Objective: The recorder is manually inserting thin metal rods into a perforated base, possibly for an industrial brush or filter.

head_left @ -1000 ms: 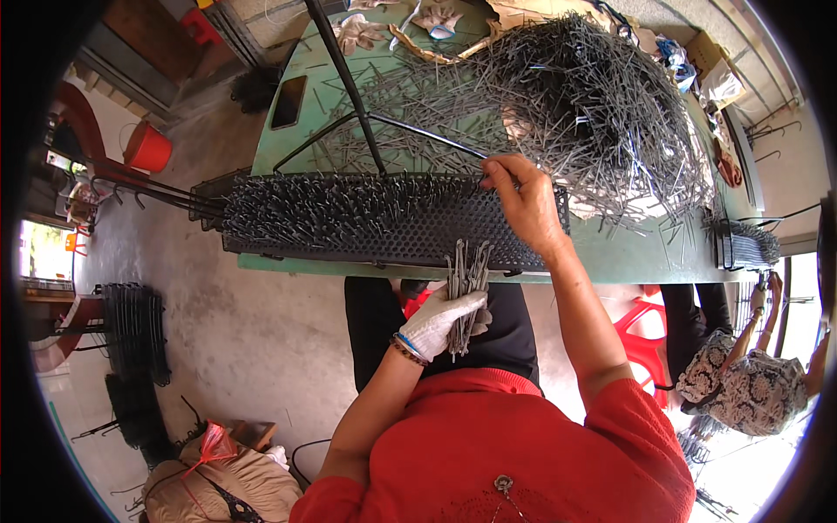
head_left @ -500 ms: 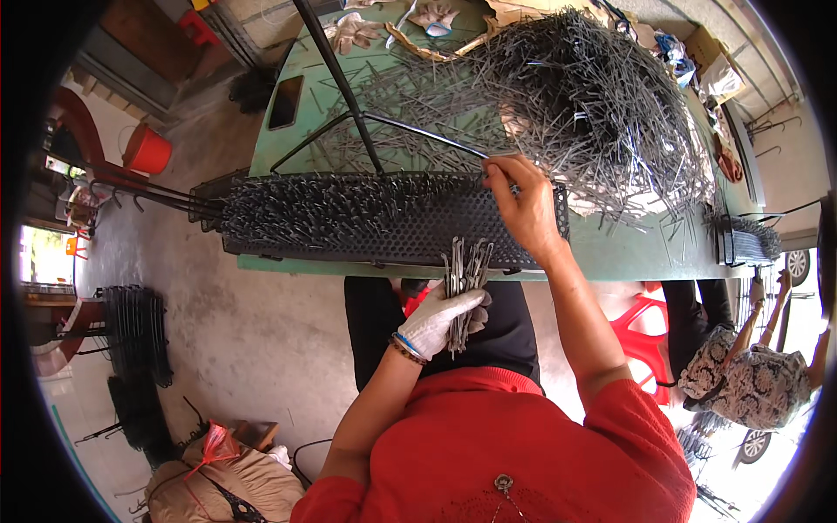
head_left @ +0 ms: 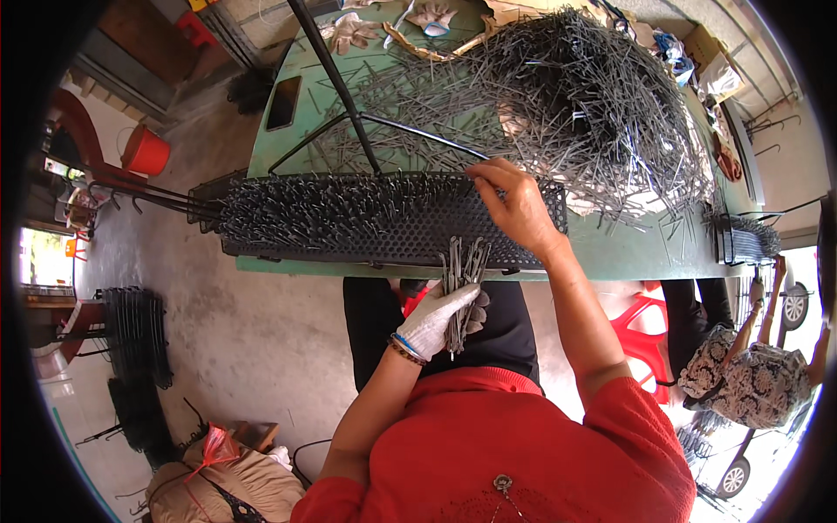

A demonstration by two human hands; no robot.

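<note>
In my left hand [head_left: 432, 321], which wears a white knit glove, is a bundle of thin grey metal hooks [head_left: 465, 263], upright just in front of the bench edge. My bare right hand [head_left: 523, 207] is over the right part of a long black perforated rack [head_left: 436, 234], thumb and fingertips pinched together; whatever is between them is too small to make out. Dense rows of dark metal hooks [head_left: 296, 209] stand in the rack's holes from its left end toward the middle. Bare holes show along its front and right side.
A large tangled heap of loose metal hooks [head_left: 602, 113] covers the right of the green table [head_left: 270, 152]. A black rod frame [head_left: 353, 109] rises behind the rack. A phone [head_left: 284, 103] and work gloves [head_left: 351, 33] lie farther back. A co-worker [head_left: 750, 375] is at the right.
My right hand has moved slightly left along the back of the rack, its fingertips drawing closer to the standing hooks. My left hand stays nearly still with the bundle.
</note>
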